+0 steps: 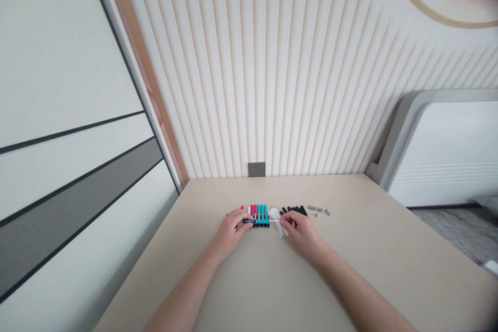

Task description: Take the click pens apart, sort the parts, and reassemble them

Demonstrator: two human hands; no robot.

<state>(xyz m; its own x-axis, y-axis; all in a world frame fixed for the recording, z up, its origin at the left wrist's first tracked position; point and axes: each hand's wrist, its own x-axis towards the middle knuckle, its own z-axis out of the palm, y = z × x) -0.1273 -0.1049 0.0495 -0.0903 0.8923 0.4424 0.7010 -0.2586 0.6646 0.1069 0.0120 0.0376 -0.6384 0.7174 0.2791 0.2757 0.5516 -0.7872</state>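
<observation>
left hand [230, 231] | grips cylindrical black-teal pen [262, 221] | right hand [302, 227] | pinches slender white rod [274, 220]

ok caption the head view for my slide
Left hand holds a black and turquoise pen, right hand a white rod.

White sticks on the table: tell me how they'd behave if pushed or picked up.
The white sticks look thin, so each is probably light. They lie loosely fanned on the flat table, so a push would likely scatter them. Their straight lines suggest they're fairly stiff rather than floppy.
</observation>
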